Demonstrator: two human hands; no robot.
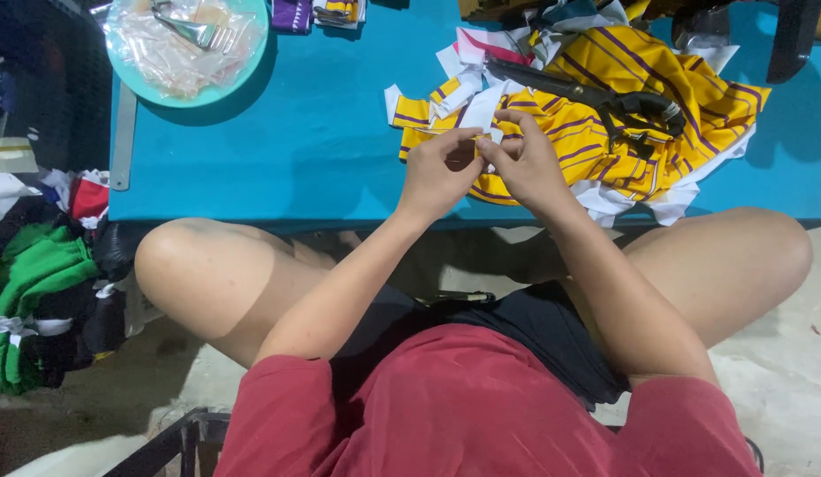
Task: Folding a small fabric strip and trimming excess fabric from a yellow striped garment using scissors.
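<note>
My left hand (435, 173) and my right hand (527, 164) meet over the front edge of a low turquoise table (313, 141). Both pinch a small yellow and white fabric strip (438, 135) between fingertips. Just behind them lies a pile of yellow fabric pieces with purple stripes and white trim (631, 97). Large black scissors (596, 93) rest on top of that pile.
A turquoise plate (188, 44) with crumpled clear plastic and metal tongs sits at the table's far left. A metal ruler (122, 137) lies along the left edge. Green, red and white cloth (39, 291) is heaped on the floor at left. My bare knees flank the table.
</note>
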